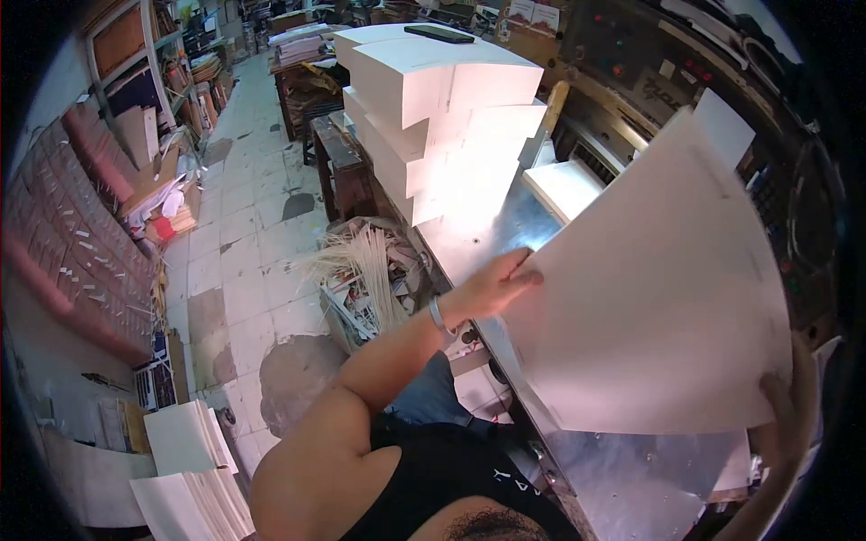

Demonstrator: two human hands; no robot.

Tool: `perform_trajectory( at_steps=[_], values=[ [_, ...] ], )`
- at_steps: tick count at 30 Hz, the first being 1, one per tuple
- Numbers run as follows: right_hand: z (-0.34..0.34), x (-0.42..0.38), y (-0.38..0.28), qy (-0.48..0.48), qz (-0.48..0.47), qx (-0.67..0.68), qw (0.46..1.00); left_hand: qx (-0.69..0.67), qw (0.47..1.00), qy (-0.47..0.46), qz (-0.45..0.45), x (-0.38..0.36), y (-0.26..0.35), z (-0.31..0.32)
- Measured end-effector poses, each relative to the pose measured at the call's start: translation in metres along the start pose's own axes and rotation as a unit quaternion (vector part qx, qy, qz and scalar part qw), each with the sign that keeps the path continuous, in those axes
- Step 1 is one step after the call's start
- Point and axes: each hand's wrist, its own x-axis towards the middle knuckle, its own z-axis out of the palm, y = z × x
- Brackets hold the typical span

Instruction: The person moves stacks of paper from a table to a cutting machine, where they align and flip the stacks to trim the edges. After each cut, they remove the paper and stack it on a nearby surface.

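We have the large white sheet [649, 298] between our hands over the metal table [622, 469], its length slanting far and right, left hand [501, 284] pinching its left edge, right hand [787, 408] gripping its near right corner.

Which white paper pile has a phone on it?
The tall paper pile on the metal table, beyond the left hand; the black phone lies on top. The smaller piles at lower left carry none.
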Motion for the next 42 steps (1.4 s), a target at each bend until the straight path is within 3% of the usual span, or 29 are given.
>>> perform_trajectory(
  at_steps=[2,5,7,8,10,12,13,14,18,20,23,25,28,32,34,37,38,39,40,42],
  values=[
    [0.003,-0.028,0.029,0.038,0.038,0.052,0.997,0.12,0.993,-0.007,0.011,0.013,0.072,-0.011],
    [0.042,-0.077,0.057,0.107,0.089,0.114,0.984,0.177,0.979,-0.018,0.099,0.045,0.128,-0.016],
    [0.113,-0.121,0.083,0.162,0.148,0.275,0.936,0.274,0.953,-0.052,0.121,0.06,0.162,-0.012],
    [0.149,-0.137,0.085,0.179,0.182,0.427,0.867,0.309,0.941,-0.079,0.115,0.069,0.159,-0.007],
    [0.209,-0.162,0.06,0.189,0.304,0.519,0.776,0.378,0.91,-0.135,0.101,0.095,0.146,0.012],
    [0.261,-0.181,0.028,0.194,0.375,0.573,0.702,0.435,0.872,-0.203,0.095,0.123,0.101,0.032],
    [0.284,-0.192,0.018,0.179,0.359,0.616,0.678,0.45,0.857,-0.236,0.084,0.134,0.075,0.044],
    [0.293,-0.194,-0.005,0.192,0.433,0.61,0.635,0.464,0.84,-0.27,0.075,0.142,0.05,0.056],
    [0.319,-0.229,-0.016,0.122,0.383,0.676,0.618,0.508,0.776,-0.37,0.048,0.152,-0.013,0.106],
    [0.318,-0.233,-0.024,0.141,0.41,0.659,0.615,0.54,0.741,-0.397,0.04,0.157,-0.05,0.135],
    [0.314,-0.236,-0.025,0.139,0.44,0.647,0.607,0.559,0.731,-0.39,0.026,0.153,-0.05,0.155],
    [0.315,-0.234,-0.026,0.142,0.462,0.644,0.594,0.556,0.745,-0.368,0.034,0.149,-0.053,0.159],
    [0.315,-0.232,-0.024,0.135,0.474,0.646,0.583,0.561,0.766,-0.273,0.156,0.135,-0.043,0.151],
    [0.318,-0.229,-0.021,0.137,0.486,0.632,0.588,0.265,0.931,-0.138,0.207,0.1,-0.003,0.116],
    [0.316,-0.226,-0.022,0.137,0.488,0.635,0.583,0.234,0.953,-0.024,0.192,0.07,-0.001,0.087],
    [0.321,-0.225,-0.014,0.12,0.481,0.642,0.585,0.302,0.912,0.179,0.213,0.014,-0.015,0.027],
    [0.324,-0.223,-0.014,0.115,0.477,0.645,0.586,0.284,0.908,0.267,0.154,-0.011,-0.02,0.016],
    [0.32,-0.214,-0.018,0.121,0.483,0.657,0.566,0.145,0.924,0.341,0.093,-0.031,-0.035,0.002],
    [0.321,-0.206,-0.02,0.109,0.481,0.656,0.571,-0.034,0.932,0.361,0.029,-0.048,-0.01,0.01],
    [0.322,-0.196,-0.016,0.086,0.479,0.65,0.584,-0.11,0.898,0.416,-0.095,-0.098,-0.067,-0.023]
  ],
)
